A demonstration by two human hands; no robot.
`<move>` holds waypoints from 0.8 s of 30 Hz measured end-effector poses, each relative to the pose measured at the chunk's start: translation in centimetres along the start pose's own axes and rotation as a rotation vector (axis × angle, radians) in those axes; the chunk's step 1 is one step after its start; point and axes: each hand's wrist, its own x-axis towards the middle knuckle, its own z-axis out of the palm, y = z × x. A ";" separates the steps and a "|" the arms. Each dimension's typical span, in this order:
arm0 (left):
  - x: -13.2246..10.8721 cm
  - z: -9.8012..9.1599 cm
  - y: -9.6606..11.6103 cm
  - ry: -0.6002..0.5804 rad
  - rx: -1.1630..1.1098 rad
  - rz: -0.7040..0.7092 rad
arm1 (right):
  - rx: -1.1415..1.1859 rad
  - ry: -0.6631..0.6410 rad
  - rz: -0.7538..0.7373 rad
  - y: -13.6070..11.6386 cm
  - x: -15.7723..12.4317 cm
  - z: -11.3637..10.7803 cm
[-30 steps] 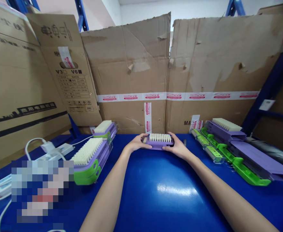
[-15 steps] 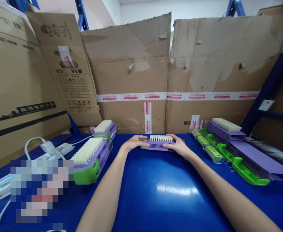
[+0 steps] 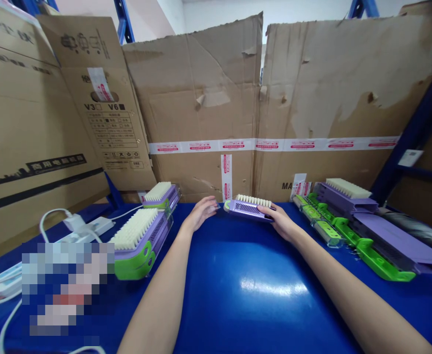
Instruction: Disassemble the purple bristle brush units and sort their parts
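So the right hand (image 3: 283,223) has the purple brush (image 3: 250,208) pinched by its right end, bristles up and a bit tilted, near the middle of the desk's (image 3: 245,268) back edge. Left hand (image 3: 200,215) is off the brush, fingers loosely curled. Might be a clear bit at the fingertips, can't tell if it's gripped. My worry: with one end held, the free end could sag or twist, and a loose grip would drop it. Swing it carelessly and it could clip the cardboard (image 3: 201,118) behind that edge.
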 end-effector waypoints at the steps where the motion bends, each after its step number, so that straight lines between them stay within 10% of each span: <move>1: 0.3 0.2 -0.3 0.073 0.048 0.032 | -0.016 0.025 -0.008 0.1 0.0 0.2; 7: 1.1 0.5 -2.1 0.389 0.551 0.216 | -0.237 0.138 -0.018 0.3 -0.1 1.1; 19: 0.8 0.8 -2.6 0.452 0.967 0.242 | -1.092 0.065 -0.153 1.0 -0.8 0.9; 24: -0.2 2.0 -1.3 0.410 1.168 0.512 | -1.262 0.118 -0.092 0.2 -1.1 1.5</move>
